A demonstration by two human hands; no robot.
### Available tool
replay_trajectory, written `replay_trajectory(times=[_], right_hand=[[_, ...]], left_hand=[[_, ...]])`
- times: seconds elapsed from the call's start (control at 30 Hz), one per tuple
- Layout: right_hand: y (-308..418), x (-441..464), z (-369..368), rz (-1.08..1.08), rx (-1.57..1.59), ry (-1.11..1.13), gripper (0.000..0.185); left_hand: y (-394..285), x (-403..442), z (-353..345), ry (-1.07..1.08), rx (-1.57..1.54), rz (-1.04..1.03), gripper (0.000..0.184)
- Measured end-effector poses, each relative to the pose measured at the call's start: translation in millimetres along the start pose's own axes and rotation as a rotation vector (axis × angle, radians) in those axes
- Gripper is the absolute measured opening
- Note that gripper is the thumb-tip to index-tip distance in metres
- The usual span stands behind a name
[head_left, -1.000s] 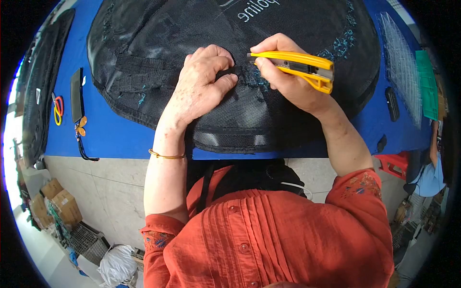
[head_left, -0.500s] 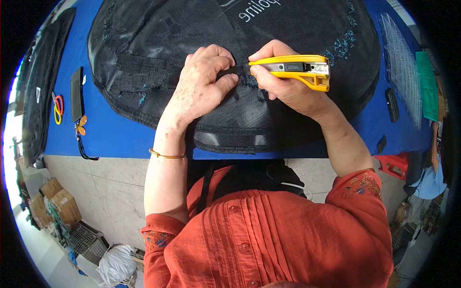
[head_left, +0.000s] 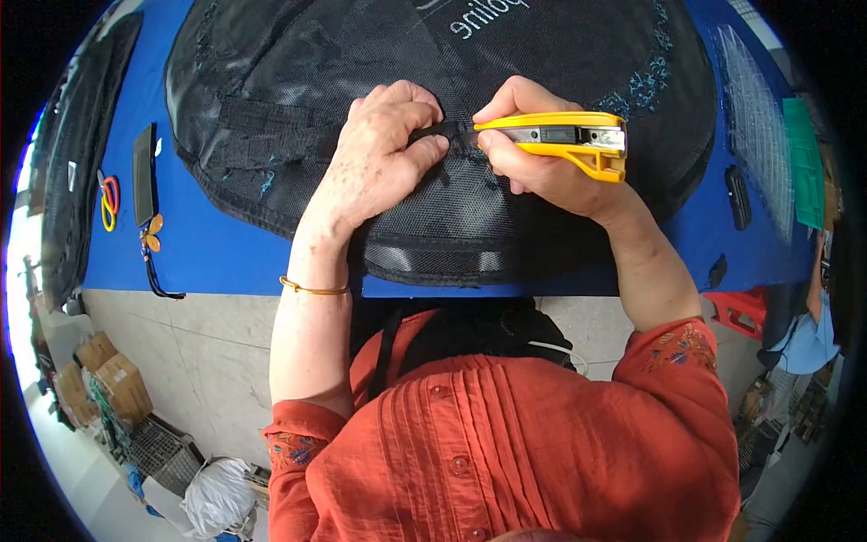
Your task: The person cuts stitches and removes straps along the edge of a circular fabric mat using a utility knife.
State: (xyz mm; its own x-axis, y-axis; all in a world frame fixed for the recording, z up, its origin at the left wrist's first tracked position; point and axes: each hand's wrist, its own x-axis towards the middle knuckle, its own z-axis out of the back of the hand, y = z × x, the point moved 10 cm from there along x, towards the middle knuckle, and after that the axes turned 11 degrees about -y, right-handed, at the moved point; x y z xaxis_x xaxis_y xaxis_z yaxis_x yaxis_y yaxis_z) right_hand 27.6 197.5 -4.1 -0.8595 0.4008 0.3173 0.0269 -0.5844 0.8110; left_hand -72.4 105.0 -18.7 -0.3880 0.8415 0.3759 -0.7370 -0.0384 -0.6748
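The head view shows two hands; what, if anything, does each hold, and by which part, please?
The right hand holds a yellow utility knife by its handle's blade end; the left hand seems to pinch black fabric, part unclear.

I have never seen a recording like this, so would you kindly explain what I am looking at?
There is no machine here: a person is working with two bare hands. The view comes from one camera worn on the head, looking forward and down, so the wearer's red shirt fills the bottom. On the blue table lies a large piece of black mesh with blue-green threads on it. The left hand rests on the mesh; whether its fingers pinch any of it is hard to tell. The right hand holds a yellow cutter, its tip pointing toward the left hand. Scissors lie at far left.
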Motion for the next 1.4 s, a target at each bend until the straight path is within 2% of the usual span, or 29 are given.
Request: replay_trajectory(times=[0.17,0.57,0.63,0.7,0.73,0.8,0.93,0.97,1.07,1.1,1.2,1.23,1.4], right_hand=[[-5,0,-2,-0.059,0.025,0.039,0.012],[3,0,-4,0.073,0.076,0.078,0.007],[4,-7,-16,0.052,0.141,0.192,0.004],[5,-7,-16,0.064,0.091,0.172,0.004],[3,-6,-15,0.013,0.114,0.206,0.005],[-19,-8,-12,-0.336,0.307,0.201,0.005],[-16,-4,-3,-0.306,0.304,0.119,0.008],[-15,-4,-2,-0.231,0.278,0.119,0.012],[-17,-5,-4,-0.244,0.305,0.067,0.013],[-6,-4,-3,-0.097,0.212,0.082,0.012],[-17,-5,-7,-0.173,0.243,0.033,0.012],[-13,-4,-7,-0.107,0.209,0.009,0.011],[-11,-3,-8,-0.159,0.221,0.001,0.012]], left_hand=[[1,0,0,0.000,0.001,0.006,0.019],[2,-1,0,0.002,0.000,0.023,0.018],[2,-1,2,-0.018,-0.011,0.017,0.018],[2,-1,1,-0.016,-0.003,0.008,0.018],[1,-1,1,-0.014,0.004,-0.002,0.018],[-1,-1,2,-0.027,-0.004,-0.023,0.019],[-2,-2,3,-0.055,-0.024,-0.038,0.021],[-2,-2,4,-0.056,-0.024,-0.038,0.021],[-1,-1,4,-0.031,-0.040,-0.023,0.021],[-1,0,4,-0.023,-0.035,-0.022,0.020],[1,0,4,-0.011,-0.040,-0.014,0.020],[2,0,4,-0.006,-0.050,-0.007,0.020],[2,0,3,0.000,-0.040,-0.006,0.018]])
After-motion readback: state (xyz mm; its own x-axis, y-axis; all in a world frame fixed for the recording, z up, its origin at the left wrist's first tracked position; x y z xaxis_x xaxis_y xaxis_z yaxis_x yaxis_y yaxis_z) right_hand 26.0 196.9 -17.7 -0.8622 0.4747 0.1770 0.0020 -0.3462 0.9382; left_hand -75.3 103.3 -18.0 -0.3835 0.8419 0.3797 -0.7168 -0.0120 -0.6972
